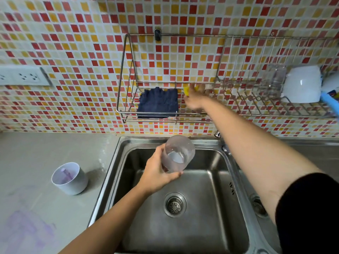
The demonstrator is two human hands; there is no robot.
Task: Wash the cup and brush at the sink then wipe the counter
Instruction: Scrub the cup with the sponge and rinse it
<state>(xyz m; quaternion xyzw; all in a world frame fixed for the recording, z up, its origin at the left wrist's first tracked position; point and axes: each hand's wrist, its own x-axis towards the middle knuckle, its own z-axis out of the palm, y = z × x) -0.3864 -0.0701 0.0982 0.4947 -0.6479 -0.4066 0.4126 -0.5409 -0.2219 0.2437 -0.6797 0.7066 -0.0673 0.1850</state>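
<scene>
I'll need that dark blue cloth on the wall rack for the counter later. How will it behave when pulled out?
The dark blue cloth lies rumpled and sagging in the wire rack, so it is probably floppy and light. Its edge drapes over the wires, so it might snag slightly.

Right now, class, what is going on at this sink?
A person stands at the sink. The left hand holds a clear cup over the basin. The right hand reaches up to the wall rack, closing on a yellow sponge beside a dark blue cloth. A white cup sits on the counter, which has purple stains.
</scene>
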